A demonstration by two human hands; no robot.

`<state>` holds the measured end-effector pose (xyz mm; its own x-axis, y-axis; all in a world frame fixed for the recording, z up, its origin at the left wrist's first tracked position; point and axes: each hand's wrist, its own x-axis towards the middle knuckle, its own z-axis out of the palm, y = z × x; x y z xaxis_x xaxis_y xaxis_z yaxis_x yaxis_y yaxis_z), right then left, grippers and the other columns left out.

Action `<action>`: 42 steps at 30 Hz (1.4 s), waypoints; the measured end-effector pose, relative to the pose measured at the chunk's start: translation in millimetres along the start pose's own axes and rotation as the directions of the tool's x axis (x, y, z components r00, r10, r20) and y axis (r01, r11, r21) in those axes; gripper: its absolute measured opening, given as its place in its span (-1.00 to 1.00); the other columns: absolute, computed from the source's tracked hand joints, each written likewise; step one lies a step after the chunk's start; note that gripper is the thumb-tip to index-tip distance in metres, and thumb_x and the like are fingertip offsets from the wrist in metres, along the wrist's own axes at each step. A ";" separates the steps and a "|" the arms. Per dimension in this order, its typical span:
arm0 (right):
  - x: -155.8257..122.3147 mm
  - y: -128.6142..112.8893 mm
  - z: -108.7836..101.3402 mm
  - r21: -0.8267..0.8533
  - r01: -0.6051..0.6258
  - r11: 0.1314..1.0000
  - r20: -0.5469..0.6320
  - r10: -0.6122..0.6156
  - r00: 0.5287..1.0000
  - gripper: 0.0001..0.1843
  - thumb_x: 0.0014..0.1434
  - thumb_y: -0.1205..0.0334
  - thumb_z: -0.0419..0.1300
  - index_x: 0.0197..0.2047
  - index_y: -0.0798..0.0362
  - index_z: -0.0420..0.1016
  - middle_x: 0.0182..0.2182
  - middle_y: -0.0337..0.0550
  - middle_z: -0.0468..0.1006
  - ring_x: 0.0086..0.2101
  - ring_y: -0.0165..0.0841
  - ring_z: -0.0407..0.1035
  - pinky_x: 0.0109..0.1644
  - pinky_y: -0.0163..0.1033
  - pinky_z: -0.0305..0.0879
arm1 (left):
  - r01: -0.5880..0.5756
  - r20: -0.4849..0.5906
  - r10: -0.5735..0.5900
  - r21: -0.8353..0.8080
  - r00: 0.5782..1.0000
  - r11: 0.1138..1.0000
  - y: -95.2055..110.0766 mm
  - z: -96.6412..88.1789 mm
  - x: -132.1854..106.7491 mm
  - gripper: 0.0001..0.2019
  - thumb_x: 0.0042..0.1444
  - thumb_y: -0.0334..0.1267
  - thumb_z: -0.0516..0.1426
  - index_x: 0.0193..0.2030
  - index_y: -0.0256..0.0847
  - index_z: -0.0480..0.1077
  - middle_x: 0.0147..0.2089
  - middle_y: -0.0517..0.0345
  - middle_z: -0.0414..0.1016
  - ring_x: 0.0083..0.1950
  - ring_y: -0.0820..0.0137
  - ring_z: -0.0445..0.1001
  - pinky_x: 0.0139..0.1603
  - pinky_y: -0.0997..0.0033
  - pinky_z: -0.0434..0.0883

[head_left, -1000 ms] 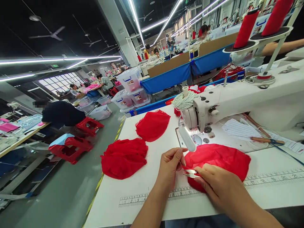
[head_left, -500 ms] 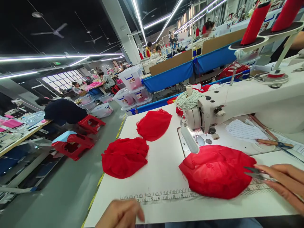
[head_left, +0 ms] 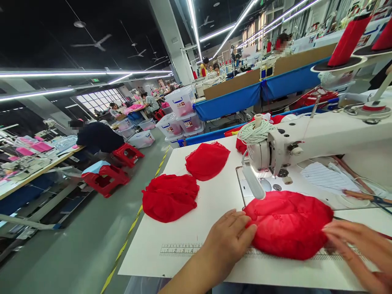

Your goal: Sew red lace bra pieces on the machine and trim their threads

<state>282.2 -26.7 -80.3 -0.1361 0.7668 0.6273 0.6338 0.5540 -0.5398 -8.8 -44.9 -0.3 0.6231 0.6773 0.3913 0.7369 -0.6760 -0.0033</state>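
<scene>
Three heaps of red lace lie on the white worktop (head_left: 214, 204). The far heap (head_left: 207, 160) and middle heap (head_left: 170, 197) sit beyond and to the left of your left grip (head_left: 229, 241). The nearest heap (head_left: 288, 224) lies between both grips, a crumpled, sheer, domed mound. Its long axis runs from grip to grip along the printed ruler (head_left: 180, 250). Your left grip rests flat on its edge, fingers together. Your right grip (head_left: 358, 249) meets the opposite end, too blurred to tell whether it is spread or pinching.
</scene>
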 end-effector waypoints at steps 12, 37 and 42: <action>35.4 -87.9 2.3 -0.004 0.067 0.998 -0.034 -0.067 0.997 -0.89 0.27 0.22 0.07 -0.14 -0.05 0.37 -0.35 -0.15 0.55 -0.46 -0.39 0.46 -0.43 -0.37 0.42 | 0.686 0.655 -0.411 -0.722 0.634 -0.092 24.4 -29.4 22.0 -0.72 0.12 -0.06 0.12 -0.45 -0.24 0.32 -0.54 0.22 0.32 -0.50 0.48 0.28 -0.43 0.49 0.22; 36.6 -93.2 7.5 0.197 -0.074 0.978 -0.049 0.085 0.995 -0.87 0.21 0.17 0.12 -0.17 -0.06 0.44 -0.13 -0.07 0.49 -0.19 -0.30 0.47 -0.23 -0.29 0.44 | 0.499 0.664 -0.518 -0.747 0.539 -0.439 41.4 -13.5 50.6 -0.54 -0.32 0.01 0.40 -0.48 -0.28 0.34 -0.59 0.23 0.41 -0.65 0.56 0.31 -0.67 0.59 0.26; 24.0 -98.0 20.0 0.092 0.125 0.988 -0.057 -0.120 0.991 -0.83 0.20 0.27 0.16 -0.11 0.00 0.43 -0.27 -0.11 0.55 -0.29 -0.35 0.49 -0.24 -0.34 0.46 | 0.493 0.664 -0.553 -0.746 0.504 -0.447 41.7 -13.4 49.4 -0.54 -0.32 0.01 0.41 -0.44 -0.34 0.43 -0.52 0.18 0.45 -0.51 0.52 0.40 -0.49 0.54 0.43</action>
<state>201.6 -56.0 -23.6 -0.1676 0.6753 0.7183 0.5387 0.6729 -0.5069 49.2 -43.5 31.2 0.0807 0.9075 -0.4122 -0.2179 0.4196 0.8812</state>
